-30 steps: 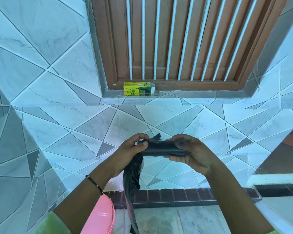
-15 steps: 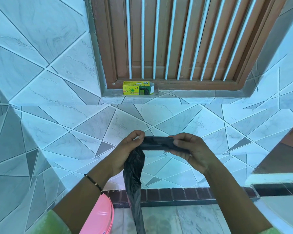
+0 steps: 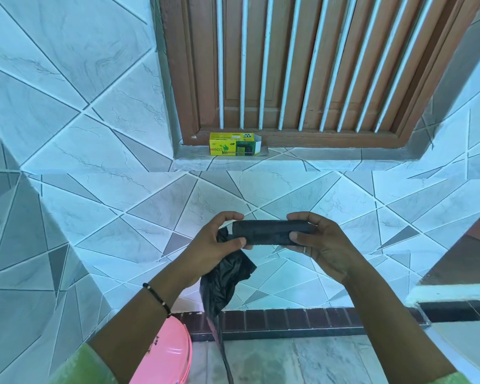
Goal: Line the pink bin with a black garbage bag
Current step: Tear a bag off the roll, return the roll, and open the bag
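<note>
both hands up in front of tiled wall. left hand [image 3: 219, 239] and right hand [image 3: 316, 239] each pinch an end of black bag roll [image 3: 269, 232], held level. loose bag [image 3: 222, 284] hangs under left hand. pink bin [image 3: 166, 356] low, beside left forearm. yellow box [image 3: 234, 144] on window ledge.

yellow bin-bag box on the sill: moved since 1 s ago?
No. The yellow bin-bag box sits at the same spot on the window sill, under the same left bars; its small frame shift is head-camera motion.
</note>
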`<state>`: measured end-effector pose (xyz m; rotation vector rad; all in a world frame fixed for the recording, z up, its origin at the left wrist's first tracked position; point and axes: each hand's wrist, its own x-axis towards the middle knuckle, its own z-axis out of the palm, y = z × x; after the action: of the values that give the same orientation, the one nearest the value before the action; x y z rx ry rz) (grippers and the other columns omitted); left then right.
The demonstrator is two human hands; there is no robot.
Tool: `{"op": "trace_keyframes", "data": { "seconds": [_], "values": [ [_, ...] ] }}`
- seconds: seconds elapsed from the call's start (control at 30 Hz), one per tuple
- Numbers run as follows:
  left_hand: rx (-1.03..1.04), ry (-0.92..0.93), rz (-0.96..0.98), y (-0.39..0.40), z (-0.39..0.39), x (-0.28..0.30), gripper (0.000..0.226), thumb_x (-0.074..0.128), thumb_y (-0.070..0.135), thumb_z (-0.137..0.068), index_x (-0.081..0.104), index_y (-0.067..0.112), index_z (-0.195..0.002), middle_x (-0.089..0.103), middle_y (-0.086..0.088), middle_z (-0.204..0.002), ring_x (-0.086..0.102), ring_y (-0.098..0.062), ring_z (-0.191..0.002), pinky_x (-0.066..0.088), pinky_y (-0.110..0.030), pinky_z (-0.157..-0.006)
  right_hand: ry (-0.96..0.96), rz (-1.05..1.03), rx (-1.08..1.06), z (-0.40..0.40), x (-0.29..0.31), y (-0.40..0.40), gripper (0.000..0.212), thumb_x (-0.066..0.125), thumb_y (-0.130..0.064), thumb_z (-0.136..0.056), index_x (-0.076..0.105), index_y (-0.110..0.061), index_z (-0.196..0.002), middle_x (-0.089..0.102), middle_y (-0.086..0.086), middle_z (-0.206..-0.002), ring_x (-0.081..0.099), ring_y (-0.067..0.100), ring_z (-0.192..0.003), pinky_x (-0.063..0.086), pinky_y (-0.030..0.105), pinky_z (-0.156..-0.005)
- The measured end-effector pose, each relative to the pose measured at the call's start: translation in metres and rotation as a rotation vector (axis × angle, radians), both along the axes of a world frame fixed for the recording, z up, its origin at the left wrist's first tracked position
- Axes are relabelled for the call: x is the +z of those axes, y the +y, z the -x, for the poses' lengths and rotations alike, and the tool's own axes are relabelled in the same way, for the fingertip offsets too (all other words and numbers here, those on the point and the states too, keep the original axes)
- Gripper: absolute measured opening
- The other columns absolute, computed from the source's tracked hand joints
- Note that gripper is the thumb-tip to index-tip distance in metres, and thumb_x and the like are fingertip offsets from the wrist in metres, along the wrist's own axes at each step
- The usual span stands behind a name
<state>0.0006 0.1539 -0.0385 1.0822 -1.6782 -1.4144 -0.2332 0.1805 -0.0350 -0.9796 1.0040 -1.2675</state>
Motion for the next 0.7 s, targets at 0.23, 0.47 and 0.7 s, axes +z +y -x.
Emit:
{"op": "trace_keyframes", "data": {
  "seconds": [0.23, 0.47, 0.7],
  "values": [
    [0.056, -0.159, 0.256, -0.012, -0.011, -0.004, 0.044, 0.066, 0.037, -0.082, 0.049, 0.04, -0.123, 0.061, 0.011, -0.111, 0.061, -0.005, -0.095, 0.044, 0.0, -0.069, -0.079, -0.003, -0.127, -0.02, -0.004, -0.011, 0.049, 0.078, -0.017, -0.05, 0.065, -0.001, -0.094, 0.074, 0.011, -0.083, 0.07, 0.028, -0.067, 0.059, 0.029, -0.062],
    [0.15, -0.076, 0.24, -0.033, -0.008, -0.005, 0.022, 0.057, 0.037, -0.088, 0.059, 0.031, -0.109, 0.072, 0.004, -0.08, 0.065, -0.001, -0.069, 0.046, -0.01, -0.064, -0.114, 0.01, -0.074, -0.027, -0.003, -0.02, 0.043, 0.073, 0.001, -0.057, 0.063, -0.003, -0.098, 0.064, 0.014, -0.096, 0.068, 0.031, -0.071, 0.058, 0.028, -0.067],
    [0.238, -0.141, 0.163, -0.087, 0.015, 0.004, 0.034, 0.04, 0.041, -0.096, 0.063, 0.016, -0.093, 0.059, 0.006, -0.051, 0.052, -0.001, -0.048, 0.037, -0.023, -0.062, 0.286, 0.17, -0.156, -0.012, 0.008, -0.067, 0.023, 0.062, 0.005, -0.083, 0.069, -0.011, -0.098, 0.065, 0.005, -0.086, 0.059, 0.021, -0.055, 0.047, 0.027, -0.048]
  ]
}}
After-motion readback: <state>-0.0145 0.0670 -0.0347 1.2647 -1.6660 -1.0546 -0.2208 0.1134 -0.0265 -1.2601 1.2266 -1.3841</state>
